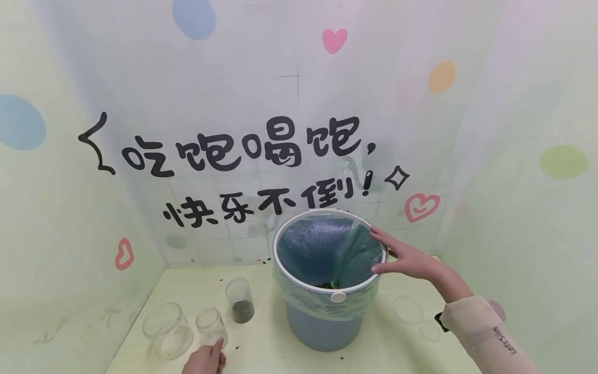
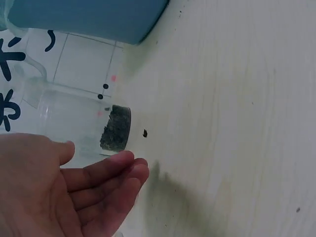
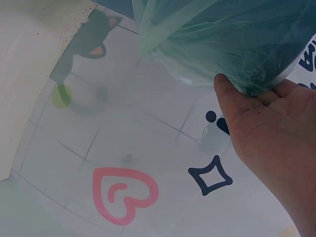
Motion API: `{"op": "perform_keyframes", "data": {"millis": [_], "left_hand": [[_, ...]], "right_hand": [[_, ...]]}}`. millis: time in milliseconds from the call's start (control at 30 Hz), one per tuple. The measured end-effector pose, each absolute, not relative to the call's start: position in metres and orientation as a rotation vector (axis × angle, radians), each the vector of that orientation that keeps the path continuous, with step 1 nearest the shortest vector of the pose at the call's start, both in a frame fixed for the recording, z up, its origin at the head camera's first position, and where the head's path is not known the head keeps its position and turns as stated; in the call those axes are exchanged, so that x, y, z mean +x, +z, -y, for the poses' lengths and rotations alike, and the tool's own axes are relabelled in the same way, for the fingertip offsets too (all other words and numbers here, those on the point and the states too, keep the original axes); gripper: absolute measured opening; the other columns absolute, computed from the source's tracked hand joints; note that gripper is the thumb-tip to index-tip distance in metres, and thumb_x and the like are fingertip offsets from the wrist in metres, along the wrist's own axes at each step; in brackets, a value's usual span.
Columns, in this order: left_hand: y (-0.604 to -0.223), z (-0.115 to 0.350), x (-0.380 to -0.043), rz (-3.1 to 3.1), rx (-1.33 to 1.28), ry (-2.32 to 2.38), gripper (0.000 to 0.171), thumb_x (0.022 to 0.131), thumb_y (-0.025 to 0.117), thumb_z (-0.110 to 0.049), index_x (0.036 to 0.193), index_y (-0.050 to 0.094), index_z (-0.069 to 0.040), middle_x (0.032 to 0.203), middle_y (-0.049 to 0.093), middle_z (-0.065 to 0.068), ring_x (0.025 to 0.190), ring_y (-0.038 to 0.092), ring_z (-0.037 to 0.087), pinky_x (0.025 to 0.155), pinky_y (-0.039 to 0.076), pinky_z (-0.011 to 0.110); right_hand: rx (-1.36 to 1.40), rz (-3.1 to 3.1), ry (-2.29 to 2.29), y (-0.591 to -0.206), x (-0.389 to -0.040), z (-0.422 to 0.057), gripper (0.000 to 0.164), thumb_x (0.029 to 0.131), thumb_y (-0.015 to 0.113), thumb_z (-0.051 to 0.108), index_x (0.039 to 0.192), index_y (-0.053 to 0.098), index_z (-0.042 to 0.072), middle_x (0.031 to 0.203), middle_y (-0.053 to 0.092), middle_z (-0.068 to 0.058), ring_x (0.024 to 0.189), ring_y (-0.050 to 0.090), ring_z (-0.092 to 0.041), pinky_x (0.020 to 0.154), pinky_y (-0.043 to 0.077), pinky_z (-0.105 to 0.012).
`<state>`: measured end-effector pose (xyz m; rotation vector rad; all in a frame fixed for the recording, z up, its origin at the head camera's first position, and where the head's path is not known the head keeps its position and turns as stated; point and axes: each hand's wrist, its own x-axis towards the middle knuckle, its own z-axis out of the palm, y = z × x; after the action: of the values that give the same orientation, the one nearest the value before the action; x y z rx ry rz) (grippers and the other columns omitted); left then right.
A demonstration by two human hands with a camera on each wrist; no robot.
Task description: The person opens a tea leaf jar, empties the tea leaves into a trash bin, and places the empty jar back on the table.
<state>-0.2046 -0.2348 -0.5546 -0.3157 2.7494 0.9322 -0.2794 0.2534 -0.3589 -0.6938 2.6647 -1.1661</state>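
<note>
A blue trash bin (image 1: 322, 327) with a white rim and a translucent green bag (image 1: 299, 301) stands on the table. My right hand (image 1: 408, 258) is at the bin's right side, thumb and fingers spread along the rim; in the right wrist view the bag (image 3: 207, 39) partly hides its fingers. Low in the head view is my left hand (image 1: 204, 359), overlapping a small clear glass jar (image 1: 211, 322). The left wrist view shows its fingers loosely bent with nothing in them. Another glass jar (image 1: 239, 293) holds dark, dry bits (image 2: 117, 129) at its bottom.
A wider clear glass jar (image 1: 168, 330) stands at the left. Two clear round pieces, a larger disc (image 1: 408, 310) and a smaller disc (image 1: 430, 331), lie right of the bin. Dark crumbs (image 2: 145, 133) are scattered on the table. A printed backdrop (image 1: 261, 67) encloses the table's back and sides.
</note>
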Motion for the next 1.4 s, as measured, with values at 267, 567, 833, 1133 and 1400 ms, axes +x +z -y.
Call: {"op": "perform_keyframes", "data": {"millis": [267,567,833,1133,1400], "left_hand": [[-0.537,0.204,-0.216,-2.798,-0.186,1.13,0.051,0.099,0.059,-0.033,0.124,0.057,0.011,0.117,0.065,0.029,0.107,0.064,0.043,0.088,0.055,0.051],[-0.531,0.187,-0.225,-2.85,-0.104,1.207,0.082,0.093,0.069,-0.025,0.148,0.023,0.016,0.148,0.031,0.043,0.131,0.042,0.058,0.102,0.044,0.065],[-0.535,0.183,-0.237,-2.852,-0.166,1.27,0.096,0.09,0.072,-0.02,0.15,0.007,0.018,0.15,0.018,0.047,0.136,0.03,0.062,0.106,0.038,0.067],[-0.546,0.185,-0.256,-2.863,-0.216,1.404,0.106,0.086,0.075,-0.015,0.147,-0.003,0.021,0.147,0.013,0.052,0.134,0.022,0.067,0.109,0.03,0.071],[-0.564,0.188,-0.275,-2.779,-0.304,1.572,0.104,0.086,0.074,-0.01,0.149,-0.006,0.018,0.15,0.015,0.049,0.136,0.024,0.065,0.112,0.028,0.07]], "right_hand": [[-0.692,-2.668,-1.161,-0.36,-0.28,-0.253,0.096,0.086,0.076,0.035,0.158,0.021,0.002,0.167,0.009,-0.021,0.15,0.018,-0.049,0.115,0.029,-0.066],[-0.717,-2.679,-1.171,-0.361,-0.279,-0.254,0.094,0.086,0.076,0.032,0.157,0.023,-0.001,0.166,0.01,-0.022,0.149,0.019,-0.05,0.115,0.029,-0.066],[-0.708,-2.684,-1.161,-0.362,-0.28,-0.255,0.095,0.086,0.076,0.034,0.157,0.022,0.001,0.166,0.011,-0.022,0.149,0.019,-0.05,0.114,0.029,-0.066],[-0.702,-2.685,-1.173,-0.362,-0.279,-0.255,0.095,0.086,0.076,0.034,0.157,0.022,0.001,0.166,0.011,-0.021,0.149,0.019,-0.05,0.114,0.029,-0.067],[-0.705,-2.678,-1.178,-0.363,-0.28,-0.255,0.095,0.086,0.076,0.034,0.157,0.022,0.0,0.166,0.01,-0.022,0.149,0.018,-0.05,0.115,0.029,-0.067]]}}
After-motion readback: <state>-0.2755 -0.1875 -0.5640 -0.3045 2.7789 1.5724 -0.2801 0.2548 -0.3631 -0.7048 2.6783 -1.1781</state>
